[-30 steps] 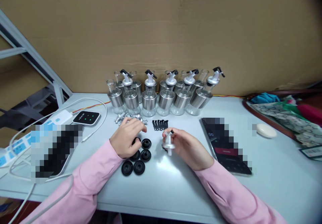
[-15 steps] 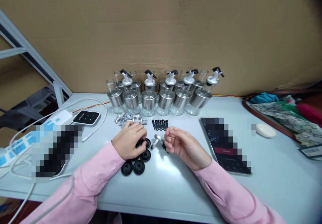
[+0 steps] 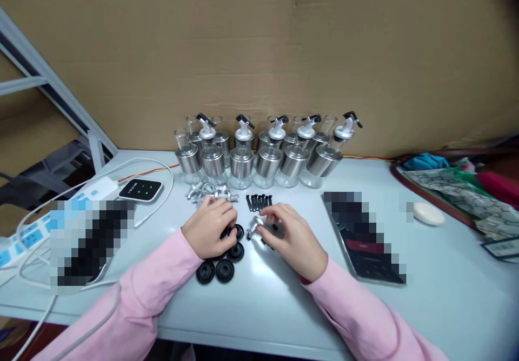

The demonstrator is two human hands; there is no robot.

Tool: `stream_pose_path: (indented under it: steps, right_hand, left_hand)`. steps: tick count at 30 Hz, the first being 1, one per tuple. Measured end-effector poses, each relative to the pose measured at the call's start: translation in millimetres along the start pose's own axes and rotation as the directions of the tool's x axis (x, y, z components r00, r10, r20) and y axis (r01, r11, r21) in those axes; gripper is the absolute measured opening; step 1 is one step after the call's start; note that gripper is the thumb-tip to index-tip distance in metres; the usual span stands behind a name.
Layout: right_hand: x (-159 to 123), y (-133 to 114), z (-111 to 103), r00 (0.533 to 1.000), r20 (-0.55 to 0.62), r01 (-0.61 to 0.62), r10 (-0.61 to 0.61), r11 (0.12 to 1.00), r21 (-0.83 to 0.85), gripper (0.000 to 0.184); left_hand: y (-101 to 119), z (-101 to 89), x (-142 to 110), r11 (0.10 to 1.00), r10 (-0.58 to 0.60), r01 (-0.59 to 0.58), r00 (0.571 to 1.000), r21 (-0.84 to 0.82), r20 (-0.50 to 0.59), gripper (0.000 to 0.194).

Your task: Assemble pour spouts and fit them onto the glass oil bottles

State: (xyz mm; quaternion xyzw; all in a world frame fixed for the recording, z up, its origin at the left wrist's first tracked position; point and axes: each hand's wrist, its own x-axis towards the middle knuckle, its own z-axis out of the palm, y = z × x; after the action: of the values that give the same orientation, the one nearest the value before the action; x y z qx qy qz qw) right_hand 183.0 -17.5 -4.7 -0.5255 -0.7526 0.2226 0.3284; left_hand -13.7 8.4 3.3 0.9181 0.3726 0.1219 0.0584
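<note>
Now | silver spout at right hand, by thumb tip | whether gripped: cannot tell

Lever row, on tabletop, as reference. Behind it: bottles, in front and back rows; farther behind, cardboard. Immediately left: spout heap. Front left: discs. Just before it: single spout. Right: touchscreen device. Far left: Wi-Fi unit; farther left, power strip.
</note>
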Motion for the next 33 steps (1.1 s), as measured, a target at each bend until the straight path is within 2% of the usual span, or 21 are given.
stream_pose_path:
  steps: [2,5,8,11,15,19,22,26,29,30,33]
  right_hand:
    - [1,2,1,0.999,0.051,0.013,-0.01,0.998,-0.055,0.012]
    - [2,4,2,0.996,0.091,0.012,-0.007,0.999,-0.047,0.007]
    - [3,4,-2,0.999,0.015,-0.03,0.029,0.998,0.055,0.003]
    - [4,8,-8,0.983,-0.106,-0.134,0.148,0.983,0.126,0.006]
    - [6,18,-14,0.959,-0.132,-0.241,0.252,0.966,0.096,0.011]
    - [8,19,-17,0.947,-0.173,-0.244,0.27,0.957,0.158,0.015]
    - [8,15,-18,0.934,-0.229,-0.195,0.275,0.927,0.319,0.017]
    - [8,8,-15,0.951,-0.143,-0.14,0.275,0.793,0.593,0.019]
    - [7,2,-13,0.964,-0.032,-0.171,0.264,0.706,0.687,0.02]
    - [6,1,-13,0.966,-0.006,-0.187,0.258,0.717,0.671,0.019]
    - [4,-3,-14,0.972,0.017,-0.206,0.232,0.824,0.528,0.009]
  left_hand:
    - [0,0.2,0,1.0,0.013,-0.013,1.0,0.0,-0.012,0.008]
    - [0,0.4,0,1.0,0.019,-0.019,0.999,-0.006,-0.032,0.007]
    - [0,0.4,0,1.0,0.018,-0.019,0.999,-0.024,-0.048,0.009]
    - [0,0.4,-1,0.999,0.021,-0.022,0.999,-0.032,-0.05,0.011]
    - [-1,0.4,0,0.999,0.021,-0.023,0.999,-0.03,-0.038,0.013]
    - [0,0.3,0,0.999,0.035,-0.037,0.998,-0.036,-0.049,0.015]
    - [0,0.6,0,0.998,0.04,-0.044,0.995,-0.044,-0.094,0.016]
    - [-1,2.5,-1,0.996,0.052,-0.067,0.977,-0.065,-0.208,0.014]
    - [-2,4.3,-1,0.993,0.081,-0.101,0.953,-0.053,-0.292,0.012]
    - [-1,4.7,-1,0.992,0.097,-0.117,0.944,-0.047,-0.316,0.011]
    - [0,5.7,0,0.985,0.14,-0.168,0.916,-0.042,-0.377,0.01]
